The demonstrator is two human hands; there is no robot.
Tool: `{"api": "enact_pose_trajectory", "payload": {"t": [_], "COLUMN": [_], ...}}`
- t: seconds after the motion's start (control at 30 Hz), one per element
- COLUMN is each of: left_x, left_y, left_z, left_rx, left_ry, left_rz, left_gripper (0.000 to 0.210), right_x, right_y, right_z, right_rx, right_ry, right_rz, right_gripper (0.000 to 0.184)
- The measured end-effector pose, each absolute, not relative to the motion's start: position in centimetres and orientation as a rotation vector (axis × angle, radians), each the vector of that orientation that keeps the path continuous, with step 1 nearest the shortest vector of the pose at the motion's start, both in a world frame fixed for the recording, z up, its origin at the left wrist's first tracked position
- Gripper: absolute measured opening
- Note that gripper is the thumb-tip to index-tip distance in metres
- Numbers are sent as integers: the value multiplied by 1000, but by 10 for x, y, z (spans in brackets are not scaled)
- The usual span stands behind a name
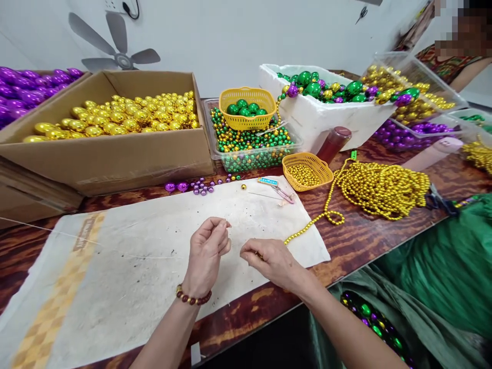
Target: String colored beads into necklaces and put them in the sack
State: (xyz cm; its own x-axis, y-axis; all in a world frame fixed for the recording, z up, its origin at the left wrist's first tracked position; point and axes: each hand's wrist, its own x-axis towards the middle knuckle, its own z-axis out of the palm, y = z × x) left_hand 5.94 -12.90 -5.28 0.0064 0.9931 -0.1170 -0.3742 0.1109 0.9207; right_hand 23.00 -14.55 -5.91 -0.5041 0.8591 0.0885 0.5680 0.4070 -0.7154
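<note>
My left hand, with a beaded bracelet on its wrist, is closed in a pinch above the white cloth. What its fingertips hold is too small to make out. A thin clear thread runs across the cloth from the left towards this hand. Just to the right, my right hand has its fingers closed on a gold bead string. Some gold beads show under its fingers. The string trails back to a heap of gold bead strands. The two hands are apart.
Behind the cloth stand a carton of gold baubles, a tub of mixed beads, a foam box and a yellow basket. Loose purple beads, a needle and small scissors lie nearby. Another person is at right.
</note>
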Motion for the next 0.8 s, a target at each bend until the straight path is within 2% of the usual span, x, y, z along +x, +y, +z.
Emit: {"api": "enact_pose_trajectory", "payload": {"t": [0.1,0.2,0.3,0.43,0.57,0.8], "left_x": [55,54,62,79,86,68], "left_y": [-108,-102,-120,-145,-145,-142], "left_z": [-52,-45,-40,-51,-64,-59], "left_rx": [1136,1678,2073,1952,1810,1821], "left_ry": [1274,1625,1570,1376,1490,1428], "left_rz": [1265,1321,1242,848,641,494], "left_gripper": [15,28,27,19,29,31], "right_x": [232,232,230,226,226,261], "right_y": [-141,-134,-132,-138,-145,-140], "right_z": [-54,-55,-57,-61,-63,-51], "right_rx": [-1312,-1392,-1405,-1403,-1473,-1425], "right_ry": [-2315,-2362,-2375,-2393,-2330,-2499], "right_rz": [683,550,530,519,509,529], "right_gripper": [10,10,11,9,10,34]}}
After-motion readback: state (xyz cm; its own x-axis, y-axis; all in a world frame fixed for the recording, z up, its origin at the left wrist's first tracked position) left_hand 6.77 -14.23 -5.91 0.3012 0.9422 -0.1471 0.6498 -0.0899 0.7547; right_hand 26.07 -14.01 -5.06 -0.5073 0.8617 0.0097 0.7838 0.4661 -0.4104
